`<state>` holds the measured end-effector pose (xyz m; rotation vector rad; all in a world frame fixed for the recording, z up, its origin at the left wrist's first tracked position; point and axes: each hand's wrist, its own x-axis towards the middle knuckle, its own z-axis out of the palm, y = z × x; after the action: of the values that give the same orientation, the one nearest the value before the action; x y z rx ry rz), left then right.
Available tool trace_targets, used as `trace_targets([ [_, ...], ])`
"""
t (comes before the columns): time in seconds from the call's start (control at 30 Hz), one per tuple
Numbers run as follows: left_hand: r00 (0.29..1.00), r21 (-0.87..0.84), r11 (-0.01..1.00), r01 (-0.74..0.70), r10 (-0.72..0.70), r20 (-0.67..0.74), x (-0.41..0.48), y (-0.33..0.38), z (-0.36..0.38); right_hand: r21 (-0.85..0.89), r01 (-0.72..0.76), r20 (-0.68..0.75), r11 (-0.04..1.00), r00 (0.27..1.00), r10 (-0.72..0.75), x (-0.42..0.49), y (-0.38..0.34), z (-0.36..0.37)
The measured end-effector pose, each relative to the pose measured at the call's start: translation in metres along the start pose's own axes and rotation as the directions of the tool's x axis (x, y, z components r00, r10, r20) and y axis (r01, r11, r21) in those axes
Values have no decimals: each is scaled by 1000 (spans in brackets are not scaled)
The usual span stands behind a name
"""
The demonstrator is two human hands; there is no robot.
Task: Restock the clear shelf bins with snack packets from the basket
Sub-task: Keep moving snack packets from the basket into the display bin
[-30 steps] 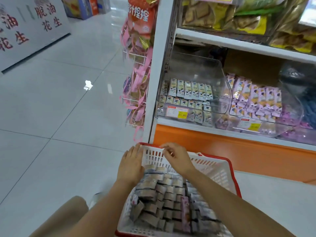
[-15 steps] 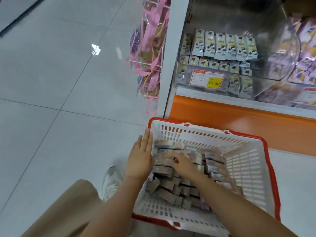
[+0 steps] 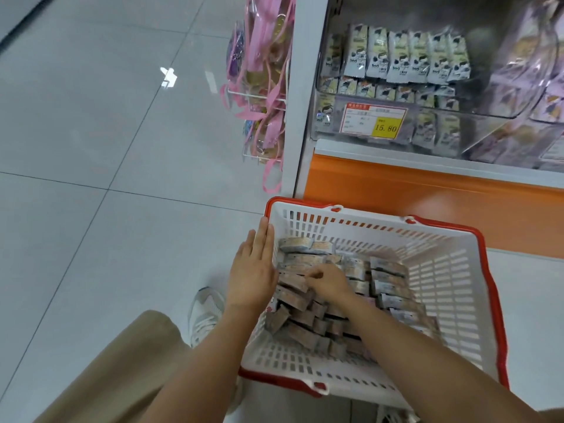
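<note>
Pale glossy floor tiles [image 3: 91, 148] fill the left side. At the lower left are a tan trouser leg [image 3: 122, 361] and, just beyond it, a light sneaker [image 3: 204, 315] standing on the tiles. Further up, a wire rack [image 3: 262, 99] on the end of the shelf unit holds items with pink straps.

The left hand [image 3: 251, 270] lies flat with its fingers straight and together. It rests along the left edge of the basket [image 3: 451, 300], with the fingertips near the red rim. The basket is white with a red rim. It sits on the floor against the orange base panel [image 3: 427, 203] of the shelf unit.

Inside the basket, grey and tan snack packets [image 3: 305, 328] are stacked in rows across the left and middle of the bottom. The right hand [image 3: 329, 280] reaches in over them, fingers bent down onto the top of the stack near the left hand. I cannot tell whether they grip a packet or only touch the pile.

Above the orange panel, a clear bin [image 3: 427, 135] on the shelf holds rows of pale packets [image 3: 406, 56]. A price tag [image 3: 374, 121] with a yellow patch is stuck on its front. At the far right, just beside it, a second clear bin [image 3: 543, 102] holds purple packets.
</note>
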<state>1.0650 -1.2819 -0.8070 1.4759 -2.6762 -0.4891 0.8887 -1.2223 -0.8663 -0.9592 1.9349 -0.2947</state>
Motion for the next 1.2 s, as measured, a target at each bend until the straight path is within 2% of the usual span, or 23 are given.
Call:
trace_targets([
  [0.17, 999, 178, 984, 15, -22, 34, 0, 4, -5, 233, -26, 75, 972, 997, 8, -20, -25, -49],
  [0.27, 998, 153, 987, -52, 56, -23, -1, 7, -9, 359, -31, 103, 933, 995, -6, -37, -44, -81],
  [0.43, 949, -118, 942, -313, 316, 4, 12, 41, -33, 461, 15, 125, 887, 989, -82, -66, -74, -118],
  [0.47, 948, -199, 928, -316, 318, -22, 14, 50, -42, 477, 43, 108, 878, 988, -107, -73, -80, -124],
  [0.53, 973, -436, 873, -220, 229, -31, 20, 63, -58, 526, 135, 40, 840, 982, -183, -88, -89, -137],
  [0.6, 991, -676, 730, -101, 133, -4, 21, 76, -75, 572, 238, -51, 785, 966, -255, -100, -94, -147],
  [0.67, 1000, -859, 512, 11, 15, 21, 23, 86, -92, 516, 321, -139, 794, 946, -292, -111, -94, -156],
  [0.73, 989, -956, 263, 132, -101, 109, 27, 91, -108, 415, 396, -192, 819, 918, -346, -121, -91, -159],
  [0.8, 968, -971, 68, 231, -120, 222, 31, 94, -121, 324, 455, -210, 830, 890, -406, -130, -87, -160],
  [0.93, 971, -970, -91, 224, -71, 230, 29, 104, -141, 259, 549, -234, 795, 834, -499, -145, -82, -156],
  [1.0, 978, -973, -122, 198, -44, 205, 26, 110, -150, 232, 593, -276, 771, 800, -533, -152, -83, -156],
  [1.07, 980, -978, -88, 188, -48, 193, 27, 114, -154, 197, 635, -326, 747, 761, -561, -157, -84, -158],
  [1.13, 984, -985, 64, 162, -85, 156, 32, 117, -159, 190, 664, -378, 724, 730, -570, -162, -88, -163],
  [1.2, 994, -945, 323, 60, -107, 26, 38, 117, -164, 194, 687, -444, 700, 698, -562, -166, -94, -174],
])
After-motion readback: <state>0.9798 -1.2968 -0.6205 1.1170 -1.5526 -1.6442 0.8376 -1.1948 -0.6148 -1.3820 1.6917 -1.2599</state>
